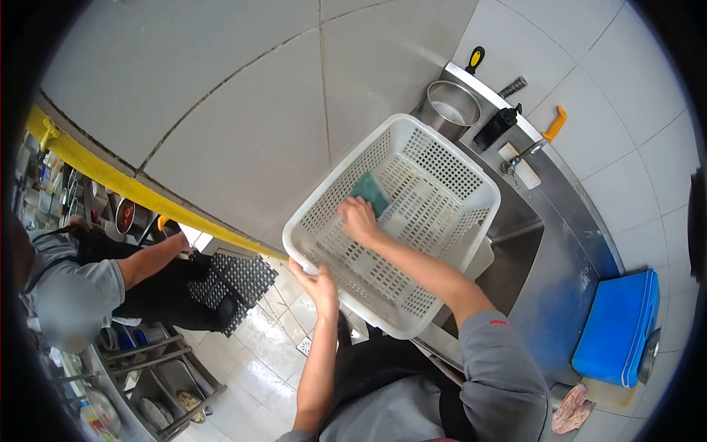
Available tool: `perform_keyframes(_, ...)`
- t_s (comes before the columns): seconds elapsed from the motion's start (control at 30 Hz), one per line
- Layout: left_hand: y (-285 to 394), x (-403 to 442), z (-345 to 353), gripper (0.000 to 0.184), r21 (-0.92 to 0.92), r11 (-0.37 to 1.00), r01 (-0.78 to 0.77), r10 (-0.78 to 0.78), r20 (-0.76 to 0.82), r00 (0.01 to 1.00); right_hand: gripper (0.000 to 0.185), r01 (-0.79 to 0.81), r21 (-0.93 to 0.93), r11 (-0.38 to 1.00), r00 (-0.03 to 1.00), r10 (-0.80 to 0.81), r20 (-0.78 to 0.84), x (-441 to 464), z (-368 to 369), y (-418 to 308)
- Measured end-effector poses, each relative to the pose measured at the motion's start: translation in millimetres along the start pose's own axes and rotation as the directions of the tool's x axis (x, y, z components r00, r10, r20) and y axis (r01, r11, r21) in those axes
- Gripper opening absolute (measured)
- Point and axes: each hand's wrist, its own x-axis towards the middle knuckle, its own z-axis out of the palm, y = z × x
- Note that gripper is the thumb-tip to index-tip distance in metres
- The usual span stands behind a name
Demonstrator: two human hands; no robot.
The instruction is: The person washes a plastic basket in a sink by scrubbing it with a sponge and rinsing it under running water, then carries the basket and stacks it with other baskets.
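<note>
A white plastic basket (449, 221) with slotted walls and floor is tilted over the edge of the steel sink (519, 243). My right hand (359, 219) reaches inside it, fingers closed on a green scouring pad (370, 193) that lies against the slotted plastic. With my left hand (319, 289) I grip the basket's near left rim. Part of that hand's fingers is hidden by the rim.
Behind the basket stand a steel pot (453, 107), a black pump bottle (497, 127) and a tap (524, 156). A blue cool box (617, 328) sits at right. Beyond the yellow-edged wall (147, 193), a co-worker (96, 283) stands by shelves.
</note>
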Motion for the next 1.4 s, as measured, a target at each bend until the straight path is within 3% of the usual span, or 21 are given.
perform_keyframes(0.03, 0, 3, 1, 0.065, 0.003, 1.000, -0.018, 0.018, -0.016, 1.000, 0.007, -0.008, 0.014, 1.000, 0.999, 0.008, 0.036, 13, -10, 12)
perform_keyframes(0.1, -1, 1, 2, 0.066, 0.011, 0.999, -0.036, 0.036, -0.044, 0.998, 0.008, -0.028, 0.296, 0.955, 0.997, 0.048, -0.060, 27, -36, 36)
perform_keyframes(0.17, -6, 2, 0, 0.065, 0.010, 0.999, -0.045, 0.045, -0.032, 0.998, 0.010, 0.114, 0.180, 0.977, 0.986, -0.090, -0.137, 38, -65, 63)
perform_keyframes(0.27, 1, 1, 2, 0.066, -0.035, 0.999, 0.004, -0.004, -0.005, 1.000, 0.014, -0.063, 0.113, 0.992, 0.959, 0.091, -0.267, 55, -73, 94)
perform_keyframes(0.33, 2, 0, 1, 0.066, -0.032, 0.999, 0.018, -0.018, 0.003, 1.000, 0.017, -0.189, 0.006, 0.982, 0.898, 0.175, -0.404, 60, -85, 73)
perform_keyframes(0.4, 0, -1, -1, 0.066, -0.020, 1.000, 0.007, -0.007, 0.011, 1.000, 0.021, -0.260, 0.068, 0.963, 0.863, 0.263, -0.431, 61, -88, 72)
perform_keyframes(0.47, 0, 0, 0, 0.067, -0.027, 1.000, 0.007, -0.007, 0.002, 1.000, 0.026, -0.262, 0.272, 0.926, 0.875, 0.347, -0.337, 67, -89, 99)
perform_keyframes(0.5, 1, 1, 0, 0.067, -0.024, 1.000, 0.010, -0.010, 0.003, 1.000, 0.027, -0.254, 0.438, 0.862, 0.906, 0.370, -0.203, 69, -94, 116)
perform_keyframes(0.57, 3, -1, 0, 0.067, -0.010, 1.000, 0.028, -0.028, 0.006, 1.000, 0.031, -0.292, 0.713, 0.637, 0.937, 0.340, 0.080, 64, -105, 139)
perform_keyframes(0.63, 8, -3, 0, 0.067, -0.018, 1.000, 0.025, -0.025, 0.013, 1.000, 0.030, -0.302, 0.191, 0.934, 0.943, 0.321, -0.082, 51, -106, 134)
perform_keyframes(0.67, 9, -3, 2, 0.068, -0.023, 0.999, 0.022, -0.022, 0.018, 1.000, 0.030, -0.294, -0.113, 0.949, 0.949, 0.276, -0.152, 46, -106, 129)
perform_keyframes(0.7, 9, -2, 2, 0.067, -0.026, 0.999, 0.022, -0.021, 0.024, 0.999, 0.025, -0.278, 0.130, 0.952, 0.955, 0.289, -0.074, 46, -97, 126)
perform_keyframes(0.8, 5, -3, 1, 0.067, -0.004, 1.000, 0.004, -0.004, 0.013, 1.000, 0.025, -0.220, -0.068, 0.973, 0.974, 0.215, -0.071, 25, -75, 89)
perform_keyframes(0.87, 4, 0, 2, 0.066, 0.041, 0.998, -0.044, 0.044, -0.018, 0.999, 0.025, -0.222, 0.134, 0.966, 0.958, 0.241, -0.156, 9, -67, 57)
perform_keyframes(0.97, 12, -2, 6, 0.065, 0.030, 0.999, -0.045, 0.046, -0.029, 0.999, 0.022, 0.109, 0.042, 0.993, 0.991, -0.105, -0.080, -13, -50, 37)
perform_keyframes(1.07, 18, -4, 5, 0.064, -0.012, 1.000, 0.007, -0.007, -0.007, 1.000, 0.017, 0.030, -0.148, 0.988, 0.993, -0.047, -0.112, 29, -35, 95)
perform_keyframes(1.17, 3, 0, 6, 0.063, 0.027, 0.999, -0.024, 0.025, -0.056, 0.998, 0.014, -0.388, -0.165, 0.907, 0.867, 0.298, -0.399, 60, -26, 92)
perform_keyframes(1.37, 5, -5, 3, 0.061, 0.019, 1.000, -0.017, 0.018, -0.024, 1.000, 0.012, 0.026, -0.217, 0.976, 0.999, -0.035, -0.039, 7, -10, -3)
perform_keyframes(1.4, 11, -6, 4, 0.061, 0.003, 1.000, 0.007, -0.007, -0.022, 1.000, 0.012, -0.053, -0.225, 0.973, 0.997, 0.039, -0.068, 15, -18, 3)
